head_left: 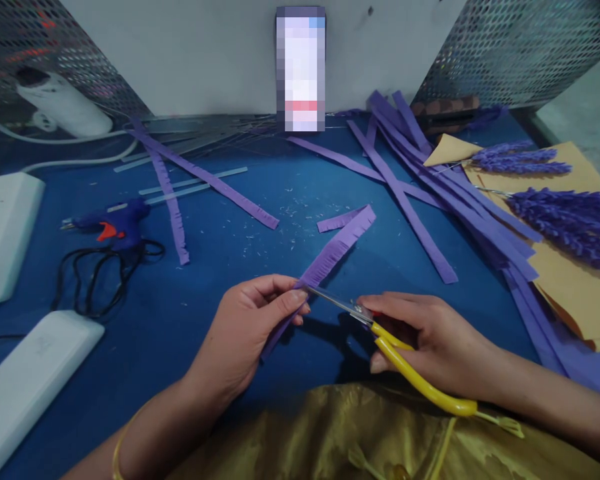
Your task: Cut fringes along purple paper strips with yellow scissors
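My left hand (260,327) pinches a purple paper strip (337,250) between thumb and fingers. Fine cuts fringe one edge of the strip's far part, which folds back on itself at its end. A short tail of it hangs below my fingers. In my right hand (430,333) is a pair of scissors (405,367) with yellow handles. Their metal blades reach to the strip right at my left fingertips; whether the tips are parted there I cannot make out.
Two fringed strips (220,187) lie at the back left, near a blue glue gun (115,223) with a black cord. White power strips (30,393) stand at left. Uncut purple strips (405,207), lavender-like flowers (570,223) and tan paper (565,300) lie right. A phone (300,70) leans at the back.
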The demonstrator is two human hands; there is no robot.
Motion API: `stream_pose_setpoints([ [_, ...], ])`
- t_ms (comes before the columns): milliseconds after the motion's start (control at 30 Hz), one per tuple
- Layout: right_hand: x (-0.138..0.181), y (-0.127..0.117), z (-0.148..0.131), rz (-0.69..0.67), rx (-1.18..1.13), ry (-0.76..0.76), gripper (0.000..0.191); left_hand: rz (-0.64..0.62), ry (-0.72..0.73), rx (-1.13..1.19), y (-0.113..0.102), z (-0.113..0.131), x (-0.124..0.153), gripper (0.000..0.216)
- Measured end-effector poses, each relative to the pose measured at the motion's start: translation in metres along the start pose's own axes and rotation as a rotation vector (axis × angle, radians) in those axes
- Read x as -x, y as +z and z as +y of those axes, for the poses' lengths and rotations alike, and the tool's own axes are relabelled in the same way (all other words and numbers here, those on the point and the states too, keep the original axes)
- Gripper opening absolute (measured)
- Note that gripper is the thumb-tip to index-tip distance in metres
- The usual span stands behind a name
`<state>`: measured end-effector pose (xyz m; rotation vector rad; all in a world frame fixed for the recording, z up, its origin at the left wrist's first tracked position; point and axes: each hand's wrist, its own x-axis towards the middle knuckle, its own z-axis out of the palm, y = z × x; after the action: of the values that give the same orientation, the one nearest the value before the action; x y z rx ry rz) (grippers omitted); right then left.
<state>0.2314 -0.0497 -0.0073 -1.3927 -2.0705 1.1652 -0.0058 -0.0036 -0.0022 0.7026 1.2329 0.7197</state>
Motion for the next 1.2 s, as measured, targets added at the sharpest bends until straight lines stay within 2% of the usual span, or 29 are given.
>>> stream_pose_setpoints([
  [200, 0.0011, 0.0001, -0.0008, 0.002, 0.096, 0.011, 0.040, 0.043, 0.040, -0.043, 0.0002, -0.0006, 0.0005, 0.013],
  [900, 0.0042, 0.0014, 0.0030, 0.017, 0.081, -0.073, 0.043, 0.024, 0.013, -0.008, 0.0000, -0.0030, -0.0002, 0.012],
  [1200, 0.0023, 0.0034, 0.0018, 0.023, 0.100, -0.025, 0.037, 0.029, 0.033, -0.058, 0.0005, -0.0034, 0.0011, 0.012],
])
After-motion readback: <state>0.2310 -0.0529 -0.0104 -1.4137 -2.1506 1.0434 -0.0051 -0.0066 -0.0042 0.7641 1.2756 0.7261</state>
